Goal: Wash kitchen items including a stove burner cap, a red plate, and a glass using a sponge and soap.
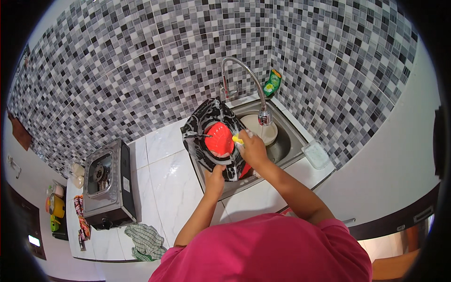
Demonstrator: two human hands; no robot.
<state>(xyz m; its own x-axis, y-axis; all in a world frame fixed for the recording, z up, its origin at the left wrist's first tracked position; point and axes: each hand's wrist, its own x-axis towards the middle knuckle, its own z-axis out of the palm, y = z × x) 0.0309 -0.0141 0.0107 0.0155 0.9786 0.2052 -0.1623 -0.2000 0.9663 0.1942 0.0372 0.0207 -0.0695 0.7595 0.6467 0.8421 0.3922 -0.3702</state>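
A black, square pan support from a stove (pixel 197 149) is tilted over the left part of the sink, streaked with white suds. Through its round central hole shows a red plastic thing (pixel 219 137), perhaps a basin or strainer; the rest of it is mostly hidden. My left hand (pixel 215 181) grips the support's near edge, thumb on top. At its right side my right hand (pixel 251 149) is closed on a yellow sponge (pixel 237 139), pressed to or close against the soapy surface.
The steel sink (pixel 293 136) holds a pale round dish (pixel 258 127) under a flexible tap (pixel 265 117). A green pouch (pixel 272 83) leans in the corner; a clear soap container (pixel 316 154) sits on the right rim. Left stand a single-burner stove (pixel 108 188) and a checked cloth (pixel 144 240).
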